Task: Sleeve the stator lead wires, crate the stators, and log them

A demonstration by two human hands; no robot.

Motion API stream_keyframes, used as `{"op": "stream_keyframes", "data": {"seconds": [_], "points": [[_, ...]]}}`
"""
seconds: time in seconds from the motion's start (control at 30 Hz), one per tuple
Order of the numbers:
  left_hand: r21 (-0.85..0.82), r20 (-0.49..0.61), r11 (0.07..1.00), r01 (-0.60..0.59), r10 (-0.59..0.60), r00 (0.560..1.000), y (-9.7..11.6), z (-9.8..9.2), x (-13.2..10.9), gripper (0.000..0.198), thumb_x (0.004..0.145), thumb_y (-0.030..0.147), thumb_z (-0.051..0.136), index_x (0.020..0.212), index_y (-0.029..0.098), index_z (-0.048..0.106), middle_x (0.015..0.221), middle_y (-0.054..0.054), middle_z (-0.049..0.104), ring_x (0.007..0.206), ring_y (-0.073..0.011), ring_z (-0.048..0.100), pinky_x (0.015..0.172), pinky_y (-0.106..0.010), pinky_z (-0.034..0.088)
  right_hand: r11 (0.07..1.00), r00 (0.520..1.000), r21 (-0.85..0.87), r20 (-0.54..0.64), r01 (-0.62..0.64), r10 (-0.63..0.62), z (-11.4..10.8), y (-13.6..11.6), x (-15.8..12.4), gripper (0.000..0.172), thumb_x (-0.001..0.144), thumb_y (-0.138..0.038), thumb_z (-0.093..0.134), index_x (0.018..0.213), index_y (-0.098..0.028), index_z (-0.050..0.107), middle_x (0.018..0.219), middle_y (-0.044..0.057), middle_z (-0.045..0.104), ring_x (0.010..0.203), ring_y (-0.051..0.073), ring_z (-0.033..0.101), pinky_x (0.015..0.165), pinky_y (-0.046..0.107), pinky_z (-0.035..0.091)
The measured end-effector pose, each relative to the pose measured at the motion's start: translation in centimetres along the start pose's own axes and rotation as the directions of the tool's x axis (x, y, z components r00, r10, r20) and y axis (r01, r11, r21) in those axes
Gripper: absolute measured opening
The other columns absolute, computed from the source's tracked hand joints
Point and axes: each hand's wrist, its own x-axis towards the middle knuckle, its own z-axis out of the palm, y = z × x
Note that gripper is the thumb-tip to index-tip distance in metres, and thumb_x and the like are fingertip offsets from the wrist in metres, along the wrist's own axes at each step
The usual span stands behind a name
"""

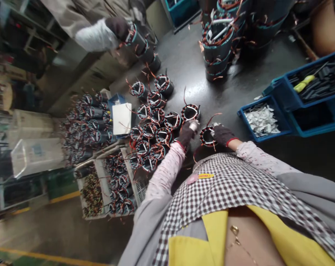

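Copper-coloured wire (201, 136) rims the dark ring (207, 137), just right of the frame's centre, which stands open end up on the glossy surface (184, 70), perhaps to keep its loose strand (213, 117) free. The gloved right hand (223, 133) touches its right edge, probably to steady it, though I cannot tell whether the fingers close on it. The gloved left hand (188, 132) sits by the upper ring (190, 112), its grip also unclear. Round, rough-edged neighbouring rings (163, 136) crowd upright left of centre; smooth blue plastic forms the box (247, 127) holding flat white scraps (263, 121) at right.
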Motion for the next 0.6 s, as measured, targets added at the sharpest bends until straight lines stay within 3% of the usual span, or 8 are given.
{"op": "stream_keyframes", "data": {"seconds": [0.07, 0.13, 0.23, 0.33, 0.43, 0.5, 0.6], "points": [[-0.316, 0.125, 0.947, 0.05, -0.011, 0.992, 1.0, 1.4, -1.5, 0.052, 0.127, 0.037, 0.024, 0.138, 0.024, 0.074, 0.116, -0.007, 0.085, 0.089, -0.016, 0.076, 0.075, -0.032, 0.065, 0.987, 0.997, 0.147, -0.044, 0.068, -0.062, -1.1, -0.2, -1.1, 0.052, 0.106, -0.038, 0.062, 0.148, -0.009, 0.068, 0.146, 0.03, 0.074, 0.133, 0.037, 0.073, 0.119, 0.048, 0.057], [-0.512, 0.217, 0.85, 0.126, -0.014, 0.976, 1.8, 2.5, -2.6, 0.055, 0.126, 0.045, 0.024, 0.137, 0.029, 0.076, 0.115, -0.007, 0.086, 0.092, -0.0186, 0.077, 0.078, -0.037, 0.067, 0.881, 0.98, 0.437, -0.149, 0.184, -0.131, -2.3, -0.1, -2.6, 0.057, 0.1, -0.038, 0.069, 0.152, -0.015, 0.066, 0.152, 0.023, 0.074, 0.136, 0.033, 0.073, 0.121, 0.045, 0.058], [-0.535, 0.271, 0.832, 0.147, 0.004, 0.963, 2.9, 3.1, -3.2, 0.052, 0.125, 0.052, 0.032, 0.129, 0.034, 0.08, 0.11, -0.007, 0.086, 0.086, -0.0185, 0.077, 0.077, -0.04, 0.07, 0.622, 0.956, 0.727, -0.246, 0.291, -0.16, -3.9, -0.1, -4.6, 0.061, 0.088, -0.042, 0.083, 0.144, -0.019, 0.072, 0.148, 0.017, 0.078, 0.131, 0.033, 0.075, 0.119, 0.05, 0.061], [-0.485, 0.275, 0.868, 0.103, 0.039, 0.961, 4.1, 3.2, -3.2, 0.05, 0.122, 0.059, 0.039, 0.124, 0.034, 0.083, 0.104, -0.008, 0.086, 0.075, -0.018, 0.076, 0.071, -0.041, 0.071, 0.529, 0.962, 0.806, -0.185, 0.265, -0.199, -4.8, -0.4, -5.5, 0.047, 0.08, -0.049, 0.091, 0.117, -0.021, 0.082, 0.123, 0.011, 0.087, 0.115, 0.032, 0.078, 0.11, 0.053, 0.065], [-0.447, 0.292, 0.891, 0.076, 0.065, 0.954, 5.2, 3.9, -3.3, 0.049, 0.118, 0.065, 0.046, 0.129, 0.035, 0.083, 0.099, -0.011, 0.084, 0.075, -0.0214, 0.076, 0.069, -0.044, 0.072, 0.537, 0.963, 0.801, -0.193, 0.265, -0.188, -4.9, -0.9, -6.2, 0.039, 0.082, -0.058, 0.089, 0.095, -0.022, 0.082, 0.101, 0.009, 0.086, 0.1, 0.029, 0.079, 0.099, 0.05, 0.068], [-0.465, 0.328, 0.881, 0.088, 0.079, 0.942, 5.5, 4.7, -3.6, 0.05, 0.119, 0.063, 0.044, 0.135, 0.035, 0.082, 0.102, -0.013, 0.085, 0.08, -0.0243, 0.078, 0.069, -0.046, 0.072, 0.607, 0.954, 0.737, -0.25, 0.298, -0.165, -4.8, -0.7, -6.9, 0.036, 0.086, -0.059, 0.084, 0.096, -0.024, 0.083, 0.1, 0.008, 0.086, 0.099, 0.029, 0.079, 0.099, 0.049, 0.068], [-0.544, 0.32, 0.835, 0.085, 0.113, 0.941, 5.1, 5.4, -3.8, 0.046, 0.121, 0.048, 0.041, 0.153, 0.035, 0.072, 0.12, -0.012, 0.086, 0.097, -0.0273, 0.081, 0.08, -0.049, 0.072, 0.733, 0.919, 0.61, -0.391, 0.303, -0.055, -5.1, 0.8, -7.8, 0.03, 0.096, -0.052, 0.073, 0.106, -0.027, 0.084, 0.108, 0.008, 0.086, 0.104, 0.029, 0.079, 0.102, 0.048, 0.066]]}}
